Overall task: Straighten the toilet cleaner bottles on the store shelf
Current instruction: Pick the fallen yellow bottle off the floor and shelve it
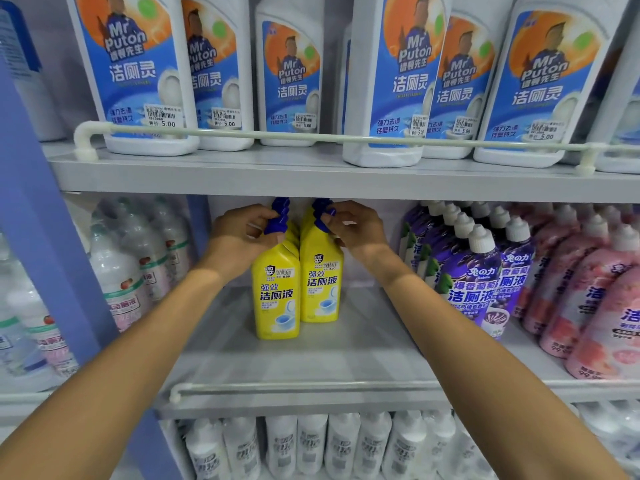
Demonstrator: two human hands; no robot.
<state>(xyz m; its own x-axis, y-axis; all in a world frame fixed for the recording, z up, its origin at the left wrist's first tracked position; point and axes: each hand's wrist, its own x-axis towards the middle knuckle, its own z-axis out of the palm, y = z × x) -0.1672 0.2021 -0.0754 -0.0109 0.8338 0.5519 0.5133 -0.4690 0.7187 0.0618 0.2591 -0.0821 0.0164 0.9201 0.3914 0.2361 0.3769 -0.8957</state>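
Note:
Two rows of yellow toilet cleaner bottles with blue ribbed caps stand on the middle shelf (311,362). The left front yellow bottle (277,296) stands a little nearer the shelf edge than the right front yellow bottle (321,282). My left hand (239,237) grips the blue cap of the left bottle. My right hand (353,225) pinches the blue cap of the right bottle. Both bottles stand upright with labels facing out. More yellow bottles behind them are mostly hidden.
Purple bottles (474,271) and pink bottles (595,299) crowd the shelf's right side. Clear bottles (121,271) stand left, past a blue upright (52,254). White Mr Puton bottles (391,81) fill the upper shelf behind a rail (311,136). White bottles (311,445) sit below.

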